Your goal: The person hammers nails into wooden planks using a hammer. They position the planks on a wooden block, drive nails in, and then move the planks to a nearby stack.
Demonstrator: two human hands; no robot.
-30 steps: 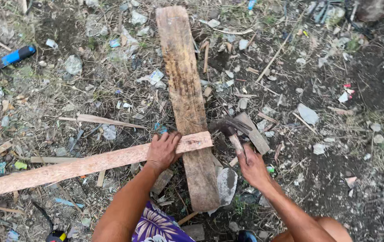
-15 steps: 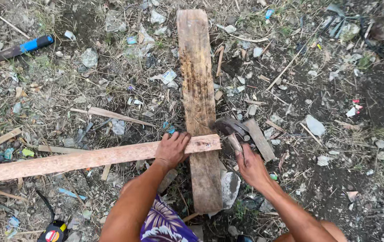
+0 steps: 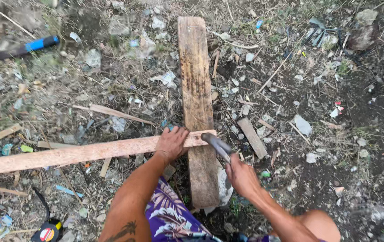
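While my left hand (image 3: 172,143) pressed flat on the reddish strip (image 3: 80,153) at centre frame, my right hand (image 3: 241,177) gripped the hammer (image 3: 216,144); the next blow needed aim at the strip's end.

A pale reddish-tan wooden strip (image 3: 80,153) crosses a weathered brown plank (image 3: 196,94) stained with dark blotches. At lower centre, purple cloth (image 3: 172,215) bears a white leaf pattern. Upper left, a tool handle (image 3: 24,48) is blue and black.
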